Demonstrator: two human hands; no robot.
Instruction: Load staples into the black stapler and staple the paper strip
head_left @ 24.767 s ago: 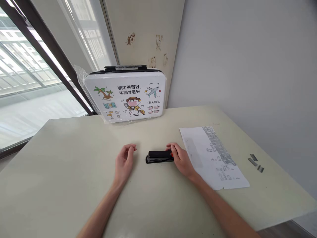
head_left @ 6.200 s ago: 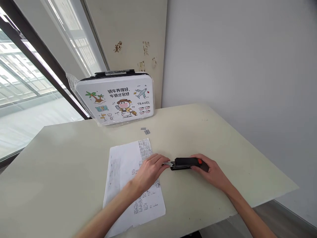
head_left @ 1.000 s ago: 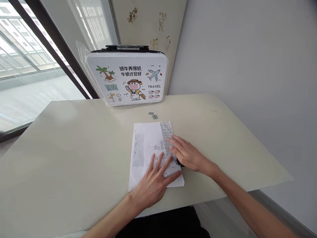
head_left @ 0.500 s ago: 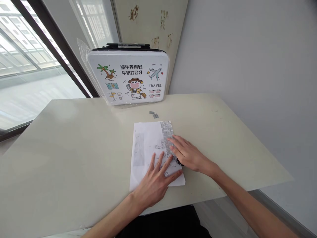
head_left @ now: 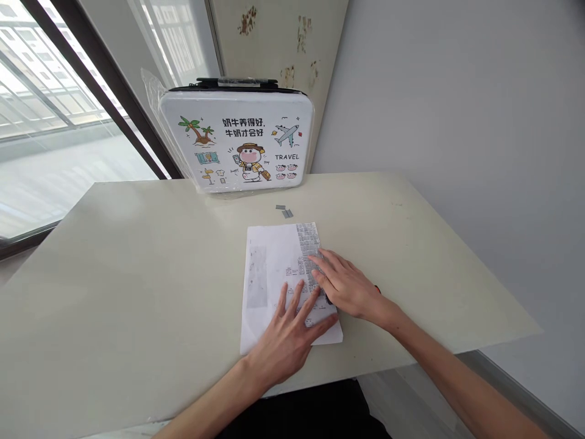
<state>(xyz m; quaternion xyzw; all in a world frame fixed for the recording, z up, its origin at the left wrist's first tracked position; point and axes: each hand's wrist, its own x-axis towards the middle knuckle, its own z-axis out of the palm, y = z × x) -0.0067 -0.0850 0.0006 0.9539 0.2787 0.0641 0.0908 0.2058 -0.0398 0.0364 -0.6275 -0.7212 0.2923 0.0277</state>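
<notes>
A white printed sheet of paper lies flat on the pale bench, its long side running away from the near edge, while a black stapler at its right edge is mostly hidden.

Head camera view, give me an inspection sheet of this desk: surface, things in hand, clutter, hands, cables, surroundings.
Surface: cream table, matte, a few faint marks.
Job's things: printed paper sheet lying flat; black stapler at its right edge, mostly hidden under the right hand.
Clutter: two staple strips beyond the sheet.
Hands: left hand flat on the sheet, fingers spread; right hand pressing down over the stapler.
Cables: nothing seen.
Surroundings: plastic-wrapped cartoon travel case upright at the far edge; window left; grey wall right.
</notes>
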